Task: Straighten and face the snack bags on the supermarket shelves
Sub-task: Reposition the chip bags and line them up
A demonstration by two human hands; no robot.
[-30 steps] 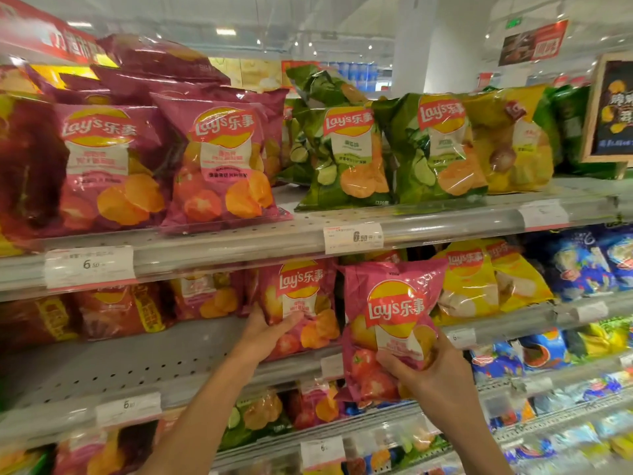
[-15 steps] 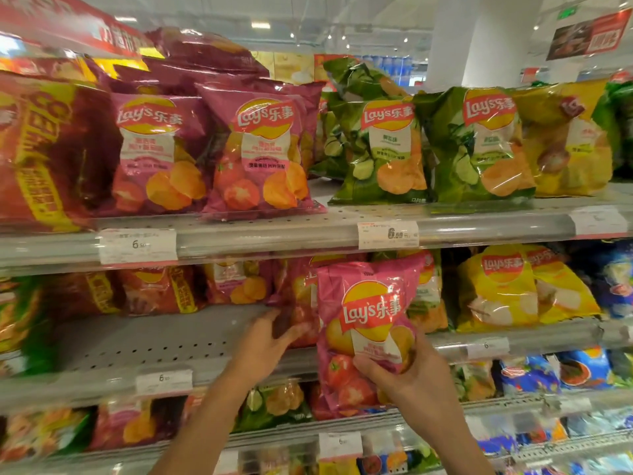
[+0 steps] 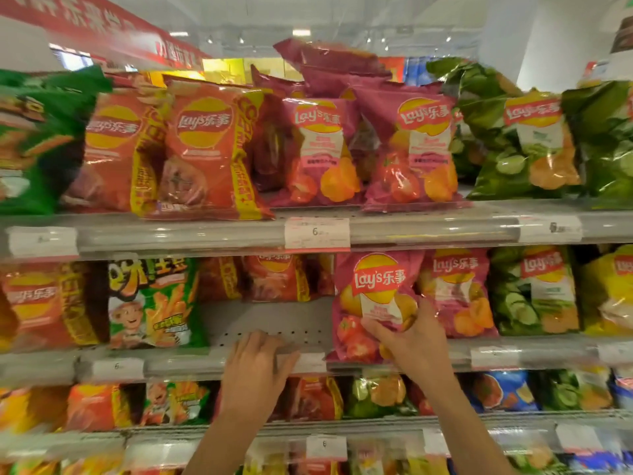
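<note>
Your right hand (image 3: 416, 341) grips the pink Lay's bag (image 3: 373, 303) by its lower front, now standing at the front lip of the middle shelf (image 3: 274, 323), logo out, vs hovering off the edge a sec ago. Your left hand (image 3: 255, 363) has dropped from the rear bags to rest flat, fingers relaxed, on the shelf edge (bare gap beside it). Looks nearly faced; pull the back orange bags (image 3: 274, 279) fwd next, I'd say.

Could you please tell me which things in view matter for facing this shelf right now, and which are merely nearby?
In the job:
- pink Lay's bag, gripped by the right hand
- left hand, resting on the middle shelf edge
- bare gap on that shelf

Just nearby:
- green fries bag
- cucumber bag
- price tag
</note>
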